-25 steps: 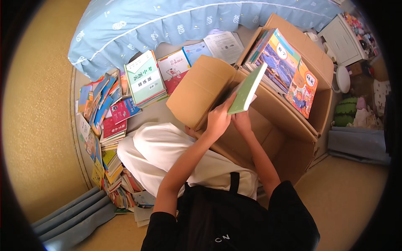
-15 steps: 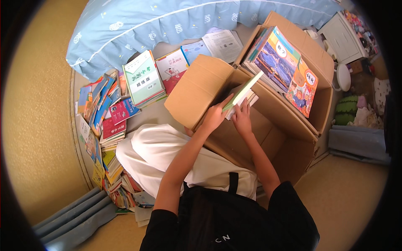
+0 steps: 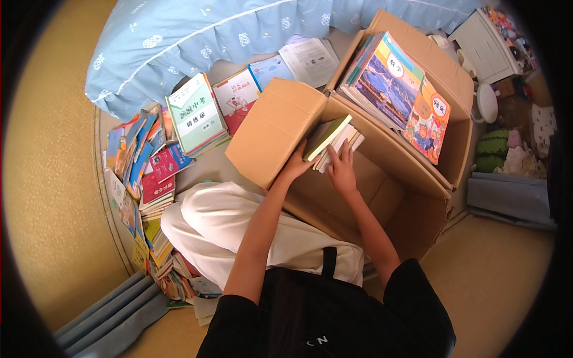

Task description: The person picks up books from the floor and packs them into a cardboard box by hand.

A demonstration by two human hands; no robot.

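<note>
A book with a pale green cover (image 3: 327,137) stands tilted in the near compartment of a cardboard box (image 3: 382,170). My left hand (image 3: 296,163) is closed on its lower left edge, with part of the fingers hidden behind it. Against its right side leans a small row of books (image 3: 353,142), their pale page edges facing up. My right hand (image 3: 342,172) lies on these books, its fingers stretched out and apart over their edges.
The box's far compartment holds stacked textbooks (image 3: 391,80) with colourful covers. A wide flap (image 3: 274,125) sticks out on the left. Book piles (image 3: 197,113) and loose books (image 3: 158,185) lie left of my knees. A blue bed skirt (image 3: 197,42) hangs behind; a white cabinet (image 3: 484,45) stands far right.
The green book has gone down into the box and now stands beside the other books. Both hands have lowered with it, the left shifting slightly left. My view has shifted slightly.
</note>
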